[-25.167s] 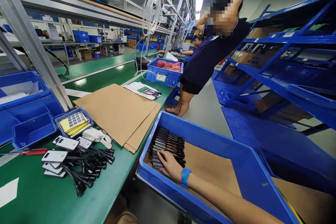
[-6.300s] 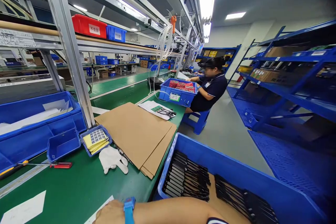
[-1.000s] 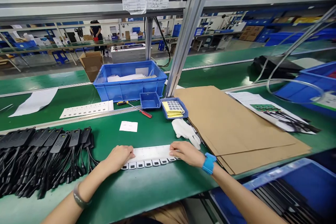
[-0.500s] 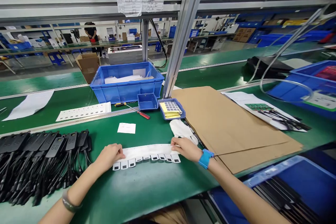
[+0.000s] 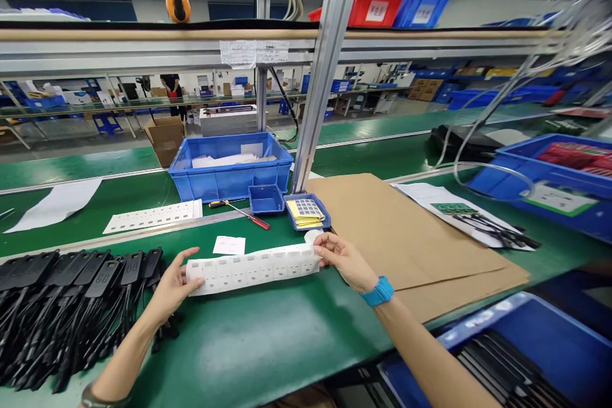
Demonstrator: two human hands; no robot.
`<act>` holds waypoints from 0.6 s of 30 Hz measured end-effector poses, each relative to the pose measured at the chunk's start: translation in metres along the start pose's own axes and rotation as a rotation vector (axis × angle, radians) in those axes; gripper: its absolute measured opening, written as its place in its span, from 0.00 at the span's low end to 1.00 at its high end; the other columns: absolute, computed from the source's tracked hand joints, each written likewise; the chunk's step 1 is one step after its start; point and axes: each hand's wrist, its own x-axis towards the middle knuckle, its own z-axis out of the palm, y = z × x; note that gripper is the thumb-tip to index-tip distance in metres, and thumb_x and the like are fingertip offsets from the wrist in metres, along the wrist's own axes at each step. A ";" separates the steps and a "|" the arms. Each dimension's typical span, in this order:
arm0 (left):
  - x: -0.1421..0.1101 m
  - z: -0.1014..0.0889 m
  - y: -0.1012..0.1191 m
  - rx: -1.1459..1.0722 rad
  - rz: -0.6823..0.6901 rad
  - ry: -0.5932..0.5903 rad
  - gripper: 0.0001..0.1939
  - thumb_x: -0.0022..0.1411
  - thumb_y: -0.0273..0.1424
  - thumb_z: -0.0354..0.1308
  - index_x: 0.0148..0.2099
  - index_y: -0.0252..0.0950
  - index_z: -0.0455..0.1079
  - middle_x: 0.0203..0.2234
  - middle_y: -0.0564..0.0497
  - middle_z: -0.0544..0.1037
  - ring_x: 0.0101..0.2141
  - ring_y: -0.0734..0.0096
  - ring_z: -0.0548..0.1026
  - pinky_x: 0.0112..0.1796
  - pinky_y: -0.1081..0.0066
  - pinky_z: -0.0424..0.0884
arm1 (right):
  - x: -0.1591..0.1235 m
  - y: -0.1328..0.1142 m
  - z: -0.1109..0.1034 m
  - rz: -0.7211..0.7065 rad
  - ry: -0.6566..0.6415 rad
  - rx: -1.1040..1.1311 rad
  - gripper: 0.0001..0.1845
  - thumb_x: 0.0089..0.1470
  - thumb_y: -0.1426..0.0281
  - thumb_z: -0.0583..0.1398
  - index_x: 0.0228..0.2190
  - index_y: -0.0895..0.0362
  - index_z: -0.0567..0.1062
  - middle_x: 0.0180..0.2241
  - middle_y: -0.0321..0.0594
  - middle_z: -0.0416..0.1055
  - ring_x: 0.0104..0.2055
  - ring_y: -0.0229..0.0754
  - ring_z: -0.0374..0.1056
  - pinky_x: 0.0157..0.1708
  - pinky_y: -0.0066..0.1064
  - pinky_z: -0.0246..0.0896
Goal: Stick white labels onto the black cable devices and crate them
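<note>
A long white strip of labels (image 5: pixel 253 272) is held stretched out above the green bench, its printed face toward me. My left hand (image 5: pixel 173 285) grips its left end, thumb in front and index finger raised over the top edge. My right hand (image 5: pixel 345 261), with a blue band at the wrist, pinches the right end. Behind the right fingers a white rounded thing (image 5: pixel 313 236) shows in part. Left of my left hand lie rows of black plastic modules with cables (image 5: pixel 102 280). A small white paper slip (image 5: pixel 229 245) lies just beyond the strip.
Ahead stand a large blue bin (image 5: pixel 224 182), a small blue tray (image 5: pixel 266 199) and another tray with yellow label sheets (image 5: pixel 306 211). A screwdriver (image 5: pixel 255 220) lies near them. Brown cardboard (image 5: pixel 396 236) covers the right side. A metal post (image 5: pixel 322 70) rises behind.
The strip has been raised and turned so its printed face shows; before, it lay lower with label tabs hanging along its near edge. My left hand has moved left. The view has tilted up.
</note>
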 end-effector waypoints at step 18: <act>0.028 -0.022 -0.016 0.435 0.126 0.513 0.33 0.56 0.31 0.57 0.62 0.34 0.50 0.49 0.38 0.72 0.48 0.57 0.74 0.43 0.59 0.73 | 0.007 0.035 0.011 -0.114 0.507 0.211 0.24 0.40 0.52 0.68 0.32 0.55 0.72 0.31 0.36 0.68 0.28 0.36 0.66 0.25 0.25 0.68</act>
